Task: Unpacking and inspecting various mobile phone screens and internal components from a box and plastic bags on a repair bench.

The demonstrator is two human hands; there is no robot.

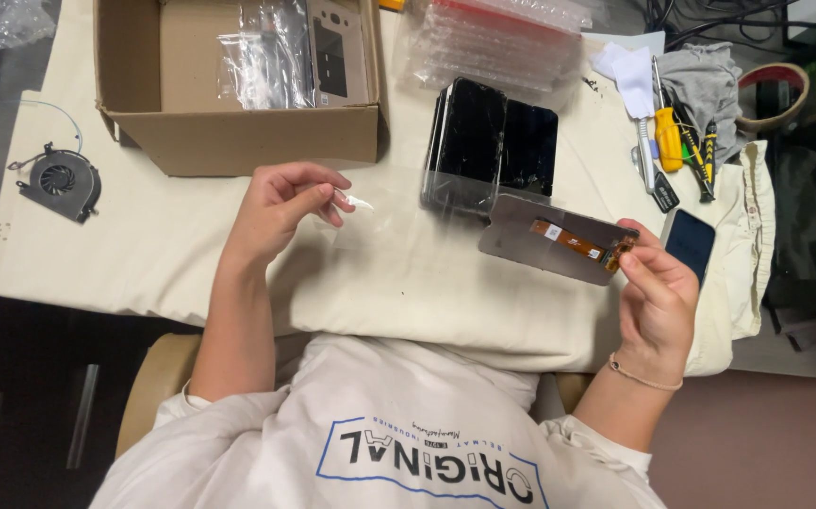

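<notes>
My right hand [656, 292] holds a grey phone screen panel [544, 247] by its near end, back side up, with an orange flex cable [573, 243] running along it. My left hand [280, 207] pinches a thin clear protective film [370, 209] between thumb and fingers, held just above the cream cloth [379, 283]. The film stretches toward the panel. A stack of black phone screens [483, 141] lies just beyond the panel.
An open cardboard box [238, 132] with plastic bags and a phone part sits at the back left. A small black fan [61, 181] lies at far left. Screwdrivers [669, 141], white tissue and a dark phone [689, 241] lie at right. Bubble-wrapped packs [493, 38] are behind.
</notes>
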